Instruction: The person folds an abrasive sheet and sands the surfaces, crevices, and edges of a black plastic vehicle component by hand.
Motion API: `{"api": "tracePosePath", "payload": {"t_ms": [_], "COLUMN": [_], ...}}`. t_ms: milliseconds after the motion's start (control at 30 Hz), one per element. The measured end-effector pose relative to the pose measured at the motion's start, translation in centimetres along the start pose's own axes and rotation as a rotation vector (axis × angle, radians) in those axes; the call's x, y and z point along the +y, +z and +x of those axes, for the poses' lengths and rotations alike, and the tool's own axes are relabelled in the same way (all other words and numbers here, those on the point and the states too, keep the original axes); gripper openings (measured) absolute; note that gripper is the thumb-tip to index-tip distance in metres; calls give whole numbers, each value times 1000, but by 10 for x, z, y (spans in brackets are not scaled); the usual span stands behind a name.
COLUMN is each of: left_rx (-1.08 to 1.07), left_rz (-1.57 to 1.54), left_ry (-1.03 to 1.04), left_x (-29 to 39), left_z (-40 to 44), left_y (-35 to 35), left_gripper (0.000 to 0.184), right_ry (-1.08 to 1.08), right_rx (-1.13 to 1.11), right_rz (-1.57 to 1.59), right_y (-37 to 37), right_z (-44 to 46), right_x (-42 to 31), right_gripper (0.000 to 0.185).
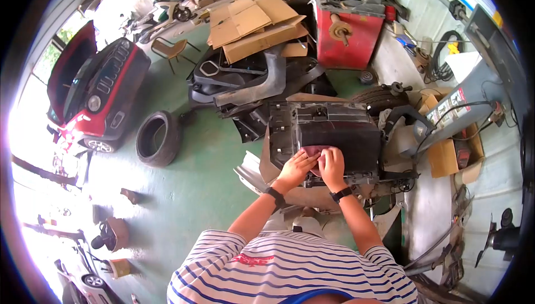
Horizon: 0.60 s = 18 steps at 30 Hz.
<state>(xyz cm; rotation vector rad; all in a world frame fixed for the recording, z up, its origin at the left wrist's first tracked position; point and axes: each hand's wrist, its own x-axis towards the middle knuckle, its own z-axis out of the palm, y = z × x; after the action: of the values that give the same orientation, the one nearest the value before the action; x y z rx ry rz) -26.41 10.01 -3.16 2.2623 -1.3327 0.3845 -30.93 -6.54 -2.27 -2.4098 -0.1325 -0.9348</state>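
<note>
A dark red cloth [313, 151] lies bunched on the near edge of a black plastic car part [340, 138], which looks like a dashboard section or box. Stretched out over the cloth from the left, the fingers of my left hand [297, 170] lie fairly flat. My right hand [332, 166] is beside it, nearly touching, with its fingers curled and closed on the cloth. The palm sides of both hands are hidden. Each wrist has a black band. The black part rests among other dark trim pieces, and what supports it is mostly covered.
Left on the green floor stand a loose tyre [159, 139] and a red car [100, 95] with its hood raised. Flattened cardboard [253, 22] tops a pile of black panels. Behind are a red cabinet [348, 33] and people; a grey machine arm [454, 106] stands right.
</note>
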Motion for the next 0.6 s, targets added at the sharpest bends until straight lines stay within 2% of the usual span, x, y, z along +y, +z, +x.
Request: {"api": "tracePosePath", "payload": {"t_ms": [67, 133, 167, 333, 433, 467, 533, 567, 600], "left_rx": [-7, -51, -73, -152, -201, -208, -279, -290, -256], "left_rz": [-18, -32, -52, -153, -299, -303, -440, -438, -534], "left_ry": [-35, 41, 17, 40, -78, -60, -259, -229, -285], "left_x": [-4, -5, -10, -15, -27, -32, -49, -64, -76], "left_z": [-19, -34, -51, -93, -116, -123, -136, -140, -145], "left_y": [12, 11, 24, 17, -4, -15, -38, -48, -56], "left_gripper": [39, 35, 34, 35, 44, 44, 48, 48, 47], "right_ry": [-30, 64, 79, 132, 318, 320, 426, 353, 365], "right_rx": [-36, -103, -100, -141, -262, -245, -246, -222, -198], "right_rz": [-18, -31, -37, -29, 137, 161, 334, 322, 310], "right_y": [14, 22, 26, 39, 42, 39, 45, 48, 50], "right_z": [-21, -42, -52, -89, -96, -93, -97, -98, -95], "right_x": [-2, -7, -12, -40, -61, -74, -84, -90, -103], "right_gripper": [16, 15, 14, 14, 21, 23, 28, 32, 32]}}
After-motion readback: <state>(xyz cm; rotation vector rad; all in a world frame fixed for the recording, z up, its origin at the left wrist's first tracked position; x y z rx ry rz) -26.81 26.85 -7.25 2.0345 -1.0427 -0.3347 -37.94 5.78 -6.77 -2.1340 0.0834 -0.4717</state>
